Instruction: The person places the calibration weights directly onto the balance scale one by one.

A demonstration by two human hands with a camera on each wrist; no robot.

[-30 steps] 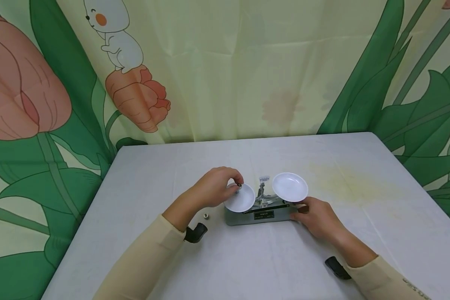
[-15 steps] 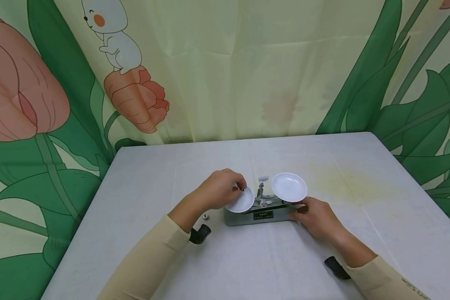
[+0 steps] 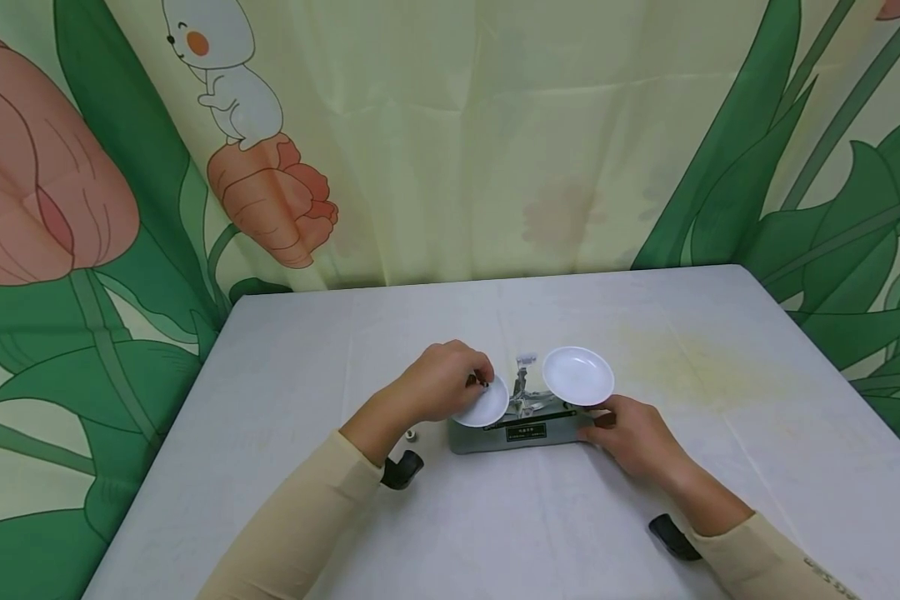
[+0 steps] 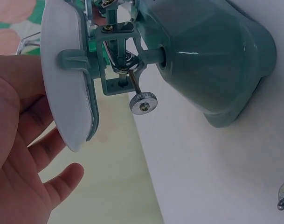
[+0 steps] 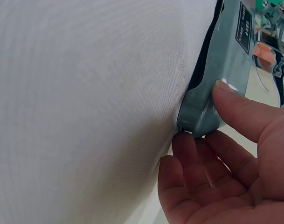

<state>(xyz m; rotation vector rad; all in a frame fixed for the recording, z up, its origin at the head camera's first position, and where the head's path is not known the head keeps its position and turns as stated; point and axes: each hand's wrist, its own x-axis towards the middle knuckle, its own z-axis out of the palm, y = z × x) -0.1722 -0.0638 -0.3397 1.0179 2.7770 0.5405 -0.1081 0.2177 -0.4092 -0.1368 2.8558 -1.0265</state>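
Note:
A grey-green balance scale (image 3: 562,431) with two white pans stands on the table. My left hand (image 3: 444,379) is over the left pan (image 3: 489,408), its fingertips pinching a small metal weight (image 3: 484,384) close over the pan. In the left wrist view the pan (image 4: 67,98) hides those fingertips, and a knurled nut (image 4: 143,103) shows beside it. The right pan (image 3: 578,375) sits higher and holds nothing. My right hand (image 3: 633,433) grips the base's right end, thumb (image 5: 235,105) on the front face and fingers at the end.
Another small metal weight (image 3: 411,435) stands on the white-covered table (image 3: 495,533), left of the scale, near my left wrist. A curtain (image 3: 450,150) printed with plants and a rabbit hangs behind the table's far edge.
My left hand has lowered slightly and shifted right over the left pan, bringing the weight down with it. The right hand keeps its grip on the base.

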